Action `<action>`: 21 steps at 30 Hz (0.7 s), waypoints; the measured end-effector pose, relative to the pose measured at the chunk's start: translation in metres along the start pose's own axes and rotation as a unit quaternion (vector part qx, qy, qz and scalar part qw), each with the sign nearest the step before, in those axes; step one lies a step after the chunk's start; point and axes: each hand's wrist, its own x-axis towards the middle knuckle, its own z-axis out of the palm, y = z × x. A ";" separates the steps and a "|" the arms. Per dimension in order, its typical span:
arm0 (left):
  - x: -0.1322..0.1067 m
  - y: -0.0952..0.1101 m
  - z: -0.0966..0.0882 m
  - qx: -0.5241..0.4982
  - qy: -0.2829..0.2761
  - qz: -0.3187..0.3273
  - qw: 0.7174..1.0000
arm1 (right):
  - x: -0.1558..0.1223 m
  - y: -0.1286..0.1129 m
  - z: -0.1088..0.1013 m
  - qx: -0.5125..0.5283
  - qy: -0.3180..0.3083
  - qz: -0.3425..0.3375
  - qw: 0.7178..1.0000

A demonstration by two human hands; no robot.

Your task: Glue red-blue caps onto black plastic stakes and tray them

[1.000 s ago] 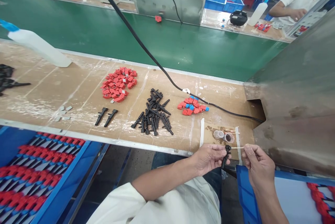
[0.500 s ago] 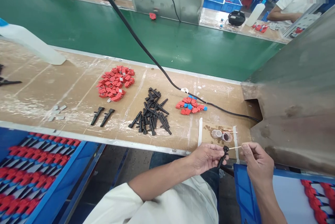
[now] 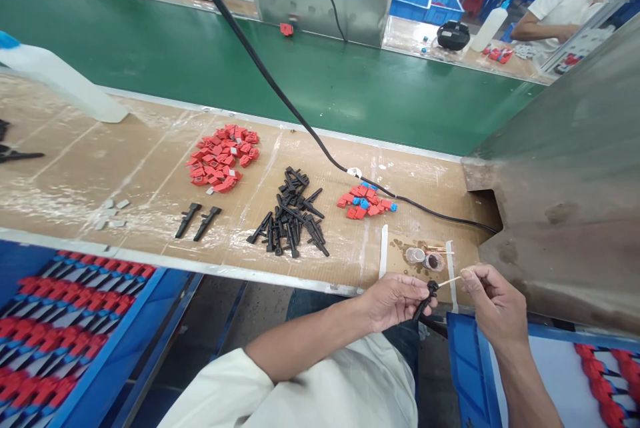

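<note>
Black plastic part (image 3: 433, 287) clamped between the fingers of the left hand (image 3: 397, 296) at the near edge of the table (image 3: 345, 263), head protruding past the fingertips on the side toward the right hand (image 3: 497, 305). Thin pale stick (image 3: 449, 281) pinched between right thumb and fingers, tip at the part's head, with two small cups (image 3: 433, 261) just beyond.

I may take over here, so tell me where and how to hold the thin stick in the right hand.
Pinch the thin stick near its right end, probably best from the right, as the right hand does: it is slender, slopes up to the right, and its left tip is at the black part in the left hand.
</note>
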 end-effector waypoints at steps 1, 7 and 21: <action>0.000 0.000 0.000 0.001 0.000 0.000 1.000 | 0.000 0.001 0.000 -0.003 -0.005 0.001 1.000; -0.001 0.001 -0.001 0.001 0.002 -0.006 1.000 | -0.007 0.008 -0.004 -0.012 -0.020 0.020 1.000; -0.001 0.000 -0.002 -0.005 0.001 -0.009 1.000 | -0.011 0.009 -0.006 -0.019 0.006 0.007 1.000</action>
